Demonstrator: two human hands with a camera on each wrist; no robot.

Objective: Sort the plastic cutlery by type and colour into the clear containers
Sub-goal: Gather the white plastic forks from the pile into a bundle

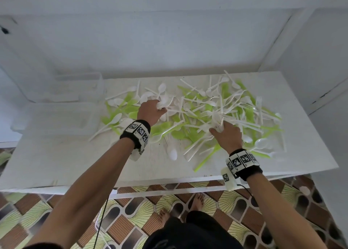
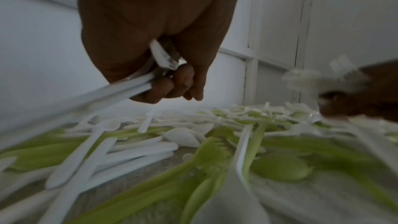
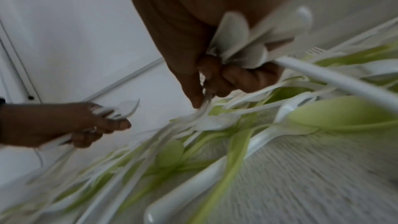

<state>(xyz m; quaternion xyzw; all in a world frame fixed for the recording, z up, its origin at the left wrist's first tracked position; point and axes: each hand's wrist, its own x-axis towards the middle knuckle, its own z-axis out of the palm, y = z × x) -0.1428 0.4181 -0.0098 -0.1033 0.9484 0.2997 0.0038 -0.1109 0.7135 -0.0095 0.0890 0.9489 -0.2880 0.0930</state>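
1. Worktop (image 1: 56, 165): white, flat surface, set against a white wall, above a patterned tile floor (image 1: 131, 220).
2. Plastic cutlery heap (image 1: 197, 114): white and light-green spoons and forks, mixed and overlapping, spread over the middle and right of the worktop. One white spoon (image 1: 172, 154) lies at the near edge of the heap, just apart from it.
3. Clear containers (image 1: 62, 114): at the left end of the worktop, one nearer and one (image 1: 81, 86) behind it, beside the heap. Contents too faint to tell.
4. Left hand (image 1: 150, 112): over the left part of the heap; grip closed round a bundle of white spoons (image 2: 137, 84), handles running out past the curled fingers (image 2: 163, 88), bowls showing at the knuckles in the head view.
5. Right hand (image 1: 227, 133): over the centre-right of the heap; grip closed round a bundle of white forks (image 1: 218, 116), with handle ends fanned against the palm in the right wrist view (image 3: 237, 40). Thumb and fingertip reach down to a white piece in the heap.
6. Wrist bands (image 1: 137, 131): black, with square printed markers, one on each wrist.
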